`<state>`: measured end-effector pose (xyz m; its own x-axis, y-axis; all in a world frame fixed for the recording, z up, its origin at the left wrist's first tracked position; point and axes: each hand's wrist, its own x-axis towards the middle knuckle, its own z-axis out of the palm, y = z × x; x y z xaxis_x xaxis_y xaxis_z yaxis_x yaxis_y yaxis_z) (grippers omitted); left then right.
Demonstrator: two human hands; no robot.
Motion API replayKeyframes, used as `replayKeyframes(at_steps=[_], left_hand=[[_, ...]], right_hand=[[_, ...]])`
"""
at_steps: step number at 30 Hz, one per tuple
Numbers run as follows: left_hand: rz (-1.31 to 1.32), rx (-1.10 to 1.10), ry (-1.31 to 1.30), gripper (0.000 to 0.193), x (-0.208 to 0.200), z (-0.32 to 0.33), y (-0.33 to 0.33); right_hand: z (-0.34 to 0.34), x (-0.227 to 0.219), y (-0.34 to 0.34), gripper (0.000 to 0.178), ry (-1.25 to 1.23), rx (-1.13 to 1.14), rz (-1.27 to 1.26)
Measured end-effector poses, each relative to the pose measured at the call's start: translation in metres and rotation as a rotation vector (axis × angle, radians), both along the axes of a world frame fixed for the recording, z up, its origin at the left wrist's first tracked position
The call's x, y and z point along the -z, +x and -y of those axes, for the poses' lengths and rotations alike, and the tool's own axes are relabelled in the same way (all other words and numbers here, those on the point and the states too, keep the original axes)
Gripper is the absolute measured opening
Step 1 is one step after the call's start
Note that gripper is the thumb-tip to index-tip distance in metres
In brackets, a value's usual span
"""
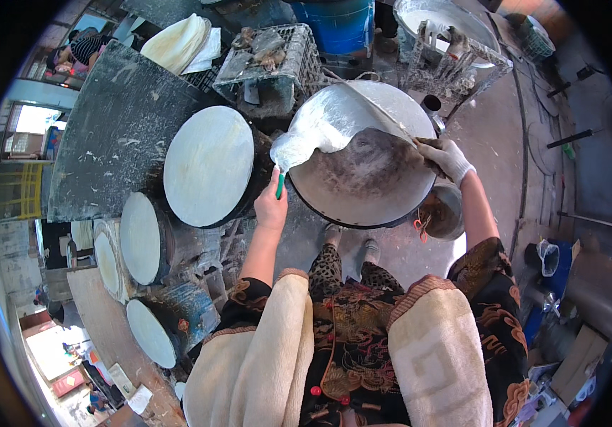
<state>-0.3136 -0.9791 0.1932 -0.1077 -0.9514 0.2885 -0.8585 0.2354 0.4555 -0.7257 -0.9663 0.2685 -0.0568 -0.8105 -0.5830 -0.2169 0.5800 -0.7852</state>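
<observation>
In front of me is a wide round pan [363,192] with a brown-grey, scorched-looking inner surface. A thin, glossy white sheet [320,117] covers its far left part and bunches up at the left rim. My left hand [271,208], bare, is closed round the green handle [280,186] of a tool whose head is hidden by the bunched sheet. At the right rim my right hand [450,159], in a pale glove with darkened fingers, grips the near end of a thin stick [377,110]. That stick slants across the pan toward the far left.
Left of the pan stand several round, white-topped drums or stacks, the largest [210,167] nearest it. A dark board [117,135] lies beyond. A crate [267,67] and a blue barrel [338,25] stand behind; a white-lined basin [448,28] is far right. A metal pot [442,213] sits by the pan's right side.
</observation>
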Motion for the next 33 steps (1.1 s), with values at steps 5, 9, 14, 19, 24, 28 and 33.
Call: replayKeyframes(at_steps=[5, 9, 14, 19, 24, 28, 33], left_hand=[[-0.040, -0.056, -0.054, 0.046, 0.009, -0.029, -0.004], [-0.081, -0.108, 0.000, 0.046, 0.007, -0.064, 0.006], [-0.136, -0.091, 0.017, 0.045, 0.001, -0.086, 0.004], [-0.119, -0.093, -0.035, 0.045, 0.002, -0.107, -0.002], [-0.013, 0.025, 0.037, 0.045, -0.001, -0.132, 0.001], [-0.055, 0.135, 0.002, 0.045, -0.015, -0.137, -0.007], [-0.268, 0.218, 0.171, 0.041, -0.042, -0.142, -0.028]], right_hand=[[-0.018, 0.004, 0.034, 0.036, -0.042, -0.373, -0.038], [-0.017, 0.021, 0.008, 0.037, -0.057, -0.435, 0.005], [0.052, -0.004, -0.003, 0.040, -0.071, -0.249, -0.094], [0.048, -0.013, 0.025, 0.042, 0.188, -0.662, -0.166], [0.066, -0.013, -0.024, 0.035, -0.072, -0.661, -0.192], [0.093, 0.001, 0.003, 0.041, 0.152, -0.621, -0.174], [0.082, -0.013, -0.008, 0.039, 0.203, -0.800, -0.111]])
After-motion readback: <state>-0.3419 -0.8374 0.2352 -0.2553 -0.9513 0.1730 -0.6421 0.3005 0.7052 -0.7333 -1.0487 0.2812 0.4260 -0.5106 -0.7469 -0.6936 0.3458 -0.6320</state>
